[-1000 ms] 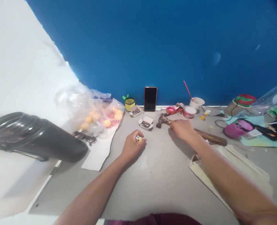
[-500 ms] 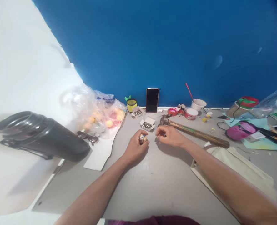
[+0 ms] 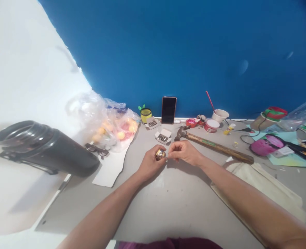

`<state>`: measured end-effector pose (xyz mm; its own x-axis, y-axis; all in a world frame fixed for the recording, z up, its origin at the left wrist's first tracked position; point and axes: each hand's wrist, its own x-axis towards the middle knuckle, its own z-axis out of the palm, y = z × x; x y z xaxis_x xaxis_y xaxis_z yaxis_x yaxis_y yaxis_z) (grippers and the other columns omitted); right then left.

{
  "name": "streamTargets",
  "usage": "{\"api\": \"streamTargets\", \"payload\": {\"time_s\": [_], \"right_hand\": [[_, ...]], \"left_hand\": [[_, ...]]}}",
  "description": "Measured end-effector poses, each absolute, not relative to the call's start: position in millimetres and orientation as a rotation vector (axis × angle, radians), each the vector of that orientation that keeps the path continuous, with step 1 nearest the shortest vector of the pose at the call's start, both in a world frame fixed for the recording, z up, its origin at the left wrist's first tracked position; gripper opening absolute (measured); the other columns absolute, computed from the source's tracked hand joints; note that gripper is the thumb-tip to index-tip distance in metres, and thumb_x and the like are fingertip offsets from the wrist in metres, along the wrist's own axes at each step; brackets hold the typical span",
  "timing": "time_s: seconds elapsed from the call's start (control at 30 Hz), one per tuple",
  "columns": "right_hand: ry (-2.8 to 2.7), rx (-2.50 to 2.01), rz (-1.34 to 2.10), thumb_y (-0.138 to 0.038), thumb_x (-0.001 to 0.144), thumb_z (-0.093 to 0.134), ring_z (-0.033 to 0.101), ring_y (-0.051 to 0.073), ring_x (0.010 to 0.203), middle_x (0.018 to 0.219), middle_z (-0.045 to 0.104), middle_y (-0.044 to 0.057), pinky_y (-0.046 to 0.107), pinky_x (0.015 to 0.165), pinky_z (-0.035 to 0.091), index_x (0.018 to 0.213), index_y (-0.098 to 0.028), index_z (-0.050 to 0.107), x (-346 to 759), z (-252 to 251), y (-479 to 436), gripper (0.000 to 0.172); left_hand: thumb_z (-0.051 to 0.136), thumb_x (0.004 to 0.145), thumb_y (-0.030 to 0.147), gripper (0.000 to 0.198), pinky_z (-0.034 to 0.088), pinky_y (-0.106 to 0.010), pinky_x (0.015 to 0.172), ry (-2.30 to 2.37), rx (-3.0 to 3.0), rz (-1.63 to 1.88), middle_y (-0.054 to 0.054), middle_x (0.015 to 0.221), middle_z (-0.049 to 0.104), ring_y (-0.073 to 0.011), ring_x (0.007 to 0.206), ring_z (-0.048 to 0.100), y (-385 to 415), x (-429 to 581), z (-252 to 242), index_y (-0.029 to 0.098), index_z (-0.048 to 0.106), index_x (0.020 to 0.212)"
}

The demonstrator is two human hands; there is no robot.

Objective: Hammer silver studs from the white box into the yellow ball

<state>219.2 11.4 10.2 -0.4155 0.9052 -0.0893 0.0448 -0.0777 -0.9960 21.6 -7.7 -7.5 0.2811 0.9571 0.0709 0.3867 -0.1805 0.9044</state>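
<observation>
My left hand (image 3: pixel 152 163) is closed around a small round ball (image 3: pixel 160 154), whose surface looks shiny silver with some yellow. Close to its right side, my right hand (image 3: pixel 184 152) has thumb and fingertips pinched together, pointing at the ball. Whatever sits between those fingertips is too small to make out. Just beyond the hands stands an open white box (image 3: pixel 163 136) of small shiny metal pieces, perhaps tacks. A second such box (image 3: pixel 151 123) is behind it. Past my right hand lies a hammer (image 3: pixel 215 145) with a wooden handle.
A black bottle (image 3: pixel 46 148) lies at the left, beside glasses (image 3: pixel 97 149) and a plastic bag (image 3: pixel 114 129) with yellow-orange balls. A phone (image 3: pixel 169 110) leans on the blue wall. At right are a white cup (image 3: pixel 220 115), a cream cloth (image 3: pixel 267 188) and a pink pouch (image 3: pixel 267 145).
My right hand has moved left, up to the ball, and its fingertips have come together. The left hand keeps its hold, with the ball turned slightly more into view.
</observation>
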Motion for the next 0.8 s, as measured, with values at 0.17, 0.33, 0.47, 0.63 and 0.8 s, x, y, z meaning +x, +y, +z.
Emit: {"api": "streamTargets", "payload": {"time_s": [0.17, 0.33, 0.47, 0.63, 0.8], "right_hand": [[-1.493, -1.0, 1.711, -0.036, 0.07, 0.086, 0.058, 0.011, 0.059, 0.075, 0.075, 0.004, 0.024, 0.056, 0.048, 0.079, -0.015, 0.075, 220, 3, 13, 0.025], [-1.478, -1.002, 1.757, -0.034, 0.071, 0.085, 0.059, 0.01, 0.06, 0.075, 0.075, 0.004, 0.024, 0.056, 0.047, 0.079, -0.016, 0.073, 219, -2, 12, 0.023], [-1.434, -1.001, 1.779, -0.034, 0.071, 0.086, 0.059, 0.01, 0.059, 0.074, 0.075, 0.003, 0.023, 0.056, 0.047, 0.081, -0.016, 0.072, 217, -5, 12, 0.025], [-1.424, -1.031, 1.785, -0.035, 0.069, 0.088, 0.059, 0.01, 0.059, 0.073, 0.074, 0.004, 0.023, 0.056, 0.046, 0.08, -0.016, 0.072, 215, -6, 12, 0.028], [-1.41, -1.066, 1.758, -0.038, 0.067, 0.088, 0.058, 0.01, 0.058, 0.071, 0.074, 0.003, 0.024, 0.055, 0.046, 0.08, -0.016, 0.07, 214, -5, 11, 0.031]], "left_hand": [[0.067, 0.08, 0.028, 0.019, 0.044, -0.025, 0.07, 1.21, 1.732, 0.88, 0.001, 0.086, 0.068, -0.0153, 0.077, 0.059, -10, 24, -4, 0.018, 0.065, 0.097], [0.07, 0.081, 0.033, 0.021, 0.046, -0.025, 0.07, 1.179, 1.732, 0.892, 0.001, 0.087, 0.07, -0.016, 0.077, 0.061, -10, 23, -4, 0.018, 0.065, 0.097], [0.069, 0.081, 0.029, 0.021, 0.049, -0.027, 0.075, 1.182, 1.761, 0.886, -0.001, 0.093, 0.073, -0.0184, 0.084, 0.065, -11, 24, -4, 0.02, 0.066, 0.099], [0.07, 0.08, 0.032, 0.036, 0.051, -0.03, 0.079, 1.216, 1.765, 0.865, -0.002, 0.103, 0.075, -0.0216, 0.091, 0.068, -11, 24, -6, 0.02, 0.063, 0.114], [0.069, 0.081, 0.036, 0.047, 0.049, -0.03, 0.075, 1.264, 1.757, 0.829, -0.003, 0.101, 0.074, -0.0225, 0.089, 0.067, -11, 23, -8, 0.02, 0.058, 0.124]]}}
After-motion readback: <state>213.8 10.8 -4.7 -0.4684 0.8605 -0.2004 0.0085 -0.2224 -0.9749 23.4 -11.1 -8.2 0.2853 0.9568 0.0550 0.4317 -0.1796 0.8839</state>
